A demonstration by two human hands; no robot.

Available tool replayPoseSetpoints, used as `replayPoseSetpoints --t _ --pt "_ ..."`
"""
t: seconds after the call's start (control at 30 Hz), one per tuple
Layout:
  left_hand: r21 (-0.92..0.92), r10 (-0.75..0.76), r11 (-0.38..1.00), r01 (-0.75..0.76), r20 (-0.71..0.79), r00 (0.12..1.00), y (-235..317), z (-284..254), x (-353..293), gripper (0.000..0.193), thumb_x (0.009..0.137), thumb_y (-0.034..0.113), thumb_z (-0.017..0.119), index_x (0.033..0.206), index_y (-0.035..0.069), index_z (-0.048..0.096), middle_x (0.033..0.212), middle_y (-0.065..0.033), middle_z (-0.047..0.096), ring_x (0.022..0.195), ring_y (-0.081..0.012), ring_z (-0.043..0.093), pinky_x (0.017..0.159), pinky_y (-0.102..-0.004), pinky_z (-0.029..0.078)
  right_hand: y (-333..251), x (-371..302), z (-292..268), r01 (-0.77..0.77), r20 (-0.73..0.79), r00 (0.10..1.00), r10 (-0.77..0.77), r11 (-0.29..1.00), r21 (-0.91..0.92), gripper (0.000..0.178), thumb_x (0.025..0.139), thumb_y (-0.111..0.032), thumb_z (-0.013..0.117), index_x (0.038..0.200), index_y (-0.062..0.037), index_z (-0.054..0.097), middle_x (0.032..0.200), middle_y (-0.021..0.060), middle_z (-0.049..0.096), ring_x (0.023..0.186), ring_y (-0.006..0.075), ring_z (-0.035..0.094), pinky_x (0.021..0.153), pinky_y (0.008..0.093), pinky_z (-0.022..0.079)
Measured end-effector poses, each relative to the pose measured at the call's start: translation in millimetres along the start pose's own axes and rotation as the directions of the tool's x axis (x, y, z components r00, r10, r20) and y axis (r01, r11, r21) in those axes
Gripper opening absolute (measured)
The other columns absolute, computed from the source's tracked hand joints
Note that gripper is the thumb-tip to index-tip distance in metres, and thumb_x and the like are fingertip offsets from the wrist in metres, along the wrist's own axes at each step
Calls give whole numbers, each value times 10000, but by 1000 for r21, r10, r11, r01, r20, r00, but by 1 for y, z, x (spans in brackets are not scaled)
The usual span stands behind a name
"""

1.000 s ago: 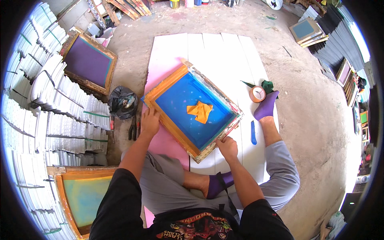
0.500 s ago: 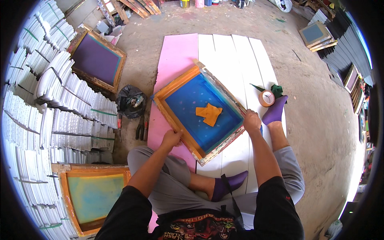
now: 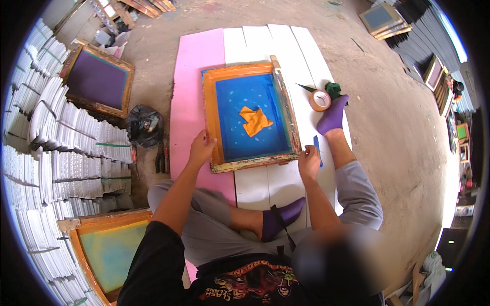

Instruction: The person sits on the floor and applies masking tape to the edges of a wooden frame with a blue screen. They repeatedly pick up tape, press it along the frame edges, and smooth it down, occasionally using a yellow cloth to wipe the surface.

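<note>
A screen printing frame of worn wood lies on the boards in front of me, its mesh blue with pale spots. On the mesh rests a crumpled orange-yellow cloth. My left hand is closed on the frame's left rail, near its lower end. At the lower right corner is my right hand, its fingers curled in against the wood; their exact contact is hard to see. Just right of that hand lies a slim blue tool, partly hidden by it.
Pink and white boards lie under the frame. A tape roll sits by my purple-socked foot. On the left are a black plastic bag, pliers, bundled white stacks, a purple screen and a yellow-green screen.
The frame has turned counterclockwise, from slanted to nearly square with me, the cloth staying on its mesh. Both hands moved with it. The whole view has shifted too.
</note>
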State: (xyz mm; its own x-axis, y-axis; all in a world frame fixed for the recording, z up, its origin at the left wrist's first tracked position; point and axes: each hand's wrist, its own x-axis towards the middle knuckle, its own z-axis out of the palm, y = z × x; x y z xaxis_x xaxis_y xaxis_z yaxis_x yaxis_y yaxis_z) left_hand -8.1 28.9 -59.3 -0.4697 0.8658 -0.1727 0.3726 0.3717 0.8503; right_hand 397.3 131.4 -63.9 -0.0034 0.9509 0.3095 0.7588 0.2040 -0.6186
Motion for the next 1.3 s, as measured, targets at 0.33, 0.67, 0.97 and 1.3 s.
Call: replayPoseSetpoints --t 0.33,0.67,0.97,1.3 --pt "289 139 952 -104 -102 985 -5 32 -53 780 882 243 791 1519 -4 416 1450 -286 472 1318 -472 497 1103 -517 448 -57 -67 20 -506 203 847 492 862 22 445 749 -249 826 1066 46 721 937 182 779 884 336 760 842 434 587" --pt "260 229 946 -194 -114 967 -13 36 -63 725 876 219 791 1480 0 454 1424 -304 484 1296 -481 512 1089 -524 459 -53 -65 30 -460 187 876 445 887 43 221 841 -154 702 991 -1 754 942 243 753 900 425 733 846 489 569" --pt "228 151 966 -124 -105 983 -26 22 -47 645 871 241 799 1402 -12 535 1289 -272 590 1247 -436 552 1037 -511 481 -25 -95 42 -321 245 928 281 937 141 173 897 -120 706 858 46 737 663 126 708 543 183 677 554 343 549" --pt "-926 -824 360 113 -259 504 1 -130 -8 477 959 338 764 1284 43 577 1161 -120 604 956 -228 616 837 -406 498 -291 -77 125 -190 614 757 -223 824 533 165 934 -120 727 928 45 727 686 103 697 586 129 662 553 291 528"
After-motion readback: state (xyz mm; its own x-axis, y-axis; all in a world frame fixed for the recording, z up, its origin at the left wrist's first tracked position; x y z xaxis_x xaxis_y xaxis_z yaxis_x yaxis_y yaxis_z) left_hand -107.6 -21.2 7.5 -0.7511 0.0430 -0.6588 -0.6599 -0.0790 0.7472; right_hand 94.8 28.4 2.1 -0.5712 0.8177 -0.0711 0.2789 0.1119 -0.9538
